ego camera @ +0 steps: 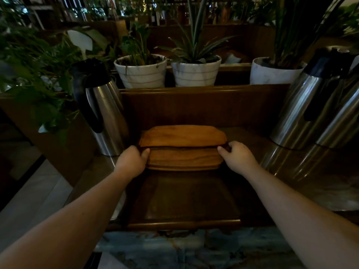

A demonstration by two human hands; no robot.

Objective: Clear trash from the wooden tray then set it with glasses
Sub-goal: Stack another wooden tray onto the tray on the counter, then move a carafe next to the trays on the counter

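Observation:
A light wooden tray [182,135] with rounded corners lies on top of a stack of similar wooden trays [184,159] on the dark counter. Its near edge is tilted up off the stack. My left hand [133,159] grips the tray's left end and my right hand [236,155] grips its right end. The upper face of the tray is bare; no trash and no glasses are in view.
A dark rectangular tray [184,199] sits on the counter in front of the stack. A steel jug [104,113] stands at the left, two steel jugs [314,109] at the right. White plant pots [141,72] line the ledge behind. A marbled counter edge [174,247] runs nearest to me.

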